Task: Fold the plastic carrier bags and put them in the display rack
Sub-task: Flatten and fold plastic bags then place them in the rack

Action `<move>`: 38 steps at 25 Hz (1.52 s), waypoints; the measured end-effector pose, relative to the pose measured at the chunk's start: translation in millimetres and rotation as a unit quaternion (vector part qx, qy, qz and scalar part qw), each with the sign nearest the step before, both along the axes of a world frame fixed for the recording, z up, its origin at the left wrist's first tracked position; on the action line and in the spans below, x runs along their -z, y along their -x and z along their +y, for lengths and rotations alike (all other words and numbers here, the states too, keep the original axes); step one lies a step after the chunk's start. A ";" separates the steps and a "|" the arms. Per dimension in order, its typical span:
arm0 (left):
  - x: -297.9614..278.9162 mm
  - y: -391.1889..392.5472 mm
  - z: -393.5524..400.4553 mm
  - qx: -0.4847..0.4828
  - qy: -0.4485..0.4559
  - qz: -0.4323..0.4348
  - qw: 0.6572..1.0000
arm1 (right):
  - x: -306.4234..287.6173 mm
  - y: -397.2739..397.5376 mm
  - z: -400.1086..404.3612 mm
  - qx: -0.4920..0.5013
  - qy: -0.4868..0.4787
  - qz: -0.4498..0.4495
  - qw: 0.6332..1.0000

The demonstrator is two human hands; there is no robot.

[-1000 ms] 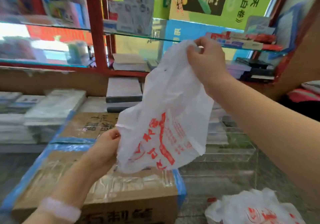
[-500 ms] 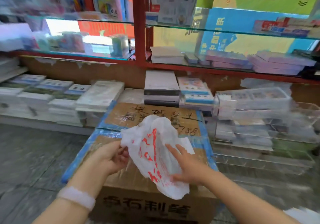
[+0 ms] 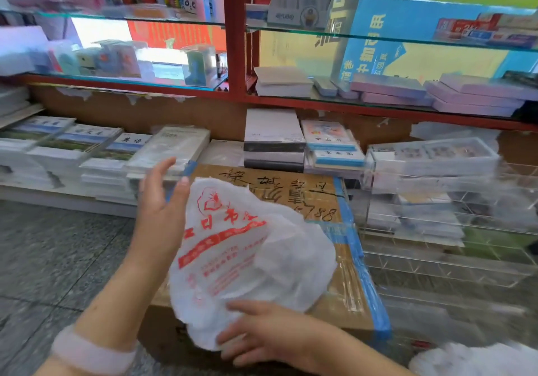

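A white carrier bag with red print lies spread on top of the cardboard box, puffed up and crumpled, not yet flat. The left hand stands at the far left edge of the bag, fingers straight and apart, its grip wide open with only the thumb touching the plastic. The right hand rests at the bag's near edge, at the front of the box, fingers spread loosely on the plastic, pinching nothing as far as can be seen.

This looks like the flattening step before the first fold. The next move probably calls for pressing the air out and smoothing the bag along the box top. The clear rack stands just right of the box; another bag lies at the box's near right.
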State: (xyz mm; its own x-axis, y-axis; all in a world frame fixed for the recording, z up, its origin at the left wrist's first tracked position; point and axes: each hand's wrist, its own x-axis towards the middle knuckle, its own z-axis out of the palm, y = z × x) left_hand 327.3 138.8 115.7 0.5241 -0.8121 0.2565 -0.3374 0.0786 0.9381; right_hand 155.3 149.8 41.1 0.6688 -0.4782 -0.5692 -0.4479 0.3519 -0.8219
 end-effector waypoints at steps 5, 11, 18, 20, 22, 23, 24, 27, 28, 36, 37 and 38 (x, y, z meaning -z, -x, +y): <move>17.5 22.9 15.7 0.088 -0.158 -0.221 0.958 | -21.8 36.5 -47.5 0.205 0.336 0.000 0.919; 78.9 55.8 8.1 0.259 -0.398 -0.166 0.864 | 24.0 101.5 -67.0 0.149 0.335 0.256 0.894; 47.4 72.8 -16.3 0.166 -0.188 -0.034 0.967 | 8.7 87.5 -69.6 0.219 0.278 0.152 0.923; 0.2 55.6 -19.7 0.095 -0.018 -0.148 0.984 | -30.5 93.5 -80.9 0.393 0.413 0.089 0.817; -35.5 31.0 -16.4 0.011 0.142 -0.250 0.958 | -65.4 103.7 -80.5 0.488 0.533 0.002 0.691; -41.0 19.3 -13.0 -0.027 0.179 -0.298 0.937 | -71.3 107.1 -77.1 0.495 0.561 -0.008 0.663; -38.0 8.2 -9.2 -0.050 0.180 -0.340 0.922 | -68.4 109.3 -72.8 0.496 0.567 0.004 0.658; 18.6 -26.0 -2.7 -0.018 0.056 -0.402 0.914 | -26.1 111.9 -57.8 0.479 0.477 0.077 0.733; 39.4 -36.1 -0.8 0.010 -0.001 -0.389 0.921 | -10.0 113.0 -54.5 0.462 0.430 0.104 0.769; 112.2 -58.1 10.1 0.036 -0.219 -0.172 0.960 | 36.6 94.7 -66.7 0.285 0.337 0.188 0.877; 114.6 -58.8 7.3 0.013 -0.211 -0.083 0.974 | 35.9 92.3 -67.4 0.301 0.367 0.186 0.860; 115.9 -61.9 5.8 -0.020 -0.199 0.002 0.980 | 35.5 92.5 -66.5 0.337 0.381 0.170 0.844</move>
State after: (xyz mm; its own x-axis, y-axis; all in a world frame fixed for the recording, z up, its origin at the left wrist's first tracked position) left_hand 389.2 144.7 -0.3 0.5586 -0.8257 -0.0783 -0.3280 -0.3066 0.8935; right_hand 62.8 83.3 5.6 -0.0403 -0.9988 -0.0282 -0.6129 0.0470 -0.7888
